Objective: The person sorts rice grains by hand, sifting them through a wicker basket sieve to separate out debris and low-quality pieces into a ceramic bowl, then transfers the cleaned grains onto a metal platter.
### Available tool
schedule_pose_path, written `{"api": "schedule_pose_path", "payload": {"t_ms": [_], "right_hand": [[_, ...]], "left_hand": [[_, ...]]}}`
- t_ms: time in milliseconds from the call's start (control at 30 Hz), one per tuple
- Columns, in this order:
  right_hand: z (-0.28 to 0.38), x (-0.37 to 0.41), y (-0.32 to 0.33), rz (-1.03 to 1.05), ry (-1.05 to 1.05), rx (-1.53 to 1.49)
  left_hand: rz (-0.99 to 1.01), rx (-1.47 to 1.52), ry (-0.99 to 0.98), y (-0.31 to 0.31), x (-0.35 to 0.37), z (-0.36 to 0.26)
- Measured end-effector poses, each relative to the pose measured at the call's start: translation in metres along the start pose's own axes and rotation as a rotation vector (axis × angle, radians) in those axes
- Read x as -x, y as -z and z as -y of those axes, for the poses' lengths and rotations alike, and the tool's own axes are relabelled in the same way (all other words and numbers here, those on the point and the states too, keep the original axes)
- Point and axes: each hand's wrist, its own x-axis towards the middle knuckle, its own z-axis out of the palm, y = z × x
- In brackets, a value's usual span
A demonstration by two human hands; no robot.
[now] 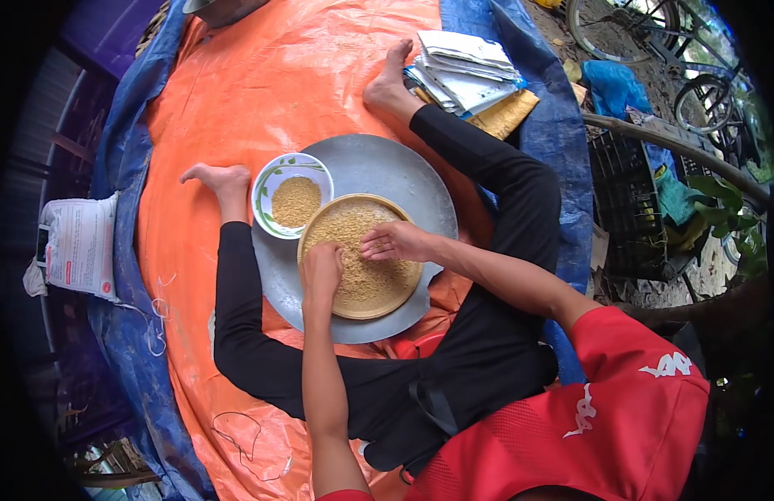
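A round tan sieve-like tray (361, 315) holds a spread of small yellow grain (366, 280). Over its left side, my left hand (322, 269) rests with the fingers curled down toward the grain; whatever they pinch is hidden. My right hand (397, 242) reaches in from the right above the grain, fingers stretched out and palm partly showing. Just beyond the tray, a white bowl with green leaf patterns (267, 187) contains a heap of similar grain (296, 201). Both vessels stand on a large round metal platter (395, 159) between my legs.
An orange tarp (262, 75) with blue edging lies underneath. Folded white sacks (470, 71) are stacked by my right foot (391, 88). A printed white bag (82, 248) sits at the left. Black crates (625, 204) and bicycles (625, 29) stand at the right; a metal vessel (224, 10) is at the top.
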Motion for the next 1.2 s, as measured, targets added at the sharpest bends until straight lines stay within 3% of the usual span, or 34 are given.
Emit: {"api": "schedule_pose_path", "payload": {"t_ms": [100,200,400,700,1000,1200], "right_hand": [[-0.001,0.002,0.002,0.005,0.008,0.003],[-0.004,-0.003,0.001,0.021,0.012,0.001],[-0.002,0.0,-0.002,0.022,0.003,0.006],[0.004,0.001,-0.004,0.019,-0.016,-0.057],[0.006,0.006,-0.007,0.017,-0.003,-0.015],[0.026,0.01,-0.032,-0.083,0.184,0.018]], "left_hand": [[-0.01,0.153,-0.049,0.009,-0.001,-0.016],[0.105,0.241,-0.007,0.015,-0.002,-0.035],[0.045,0.076,-0.001,0.01,-0.002,-0.022],[0.283,-0.122,0.171,0.017,0.009,0.001],[0.308,-0.124,0.289,0.019,0.006,0.007],[0.179,-0.185,0.26,0.014,0.008,0.02]]}}
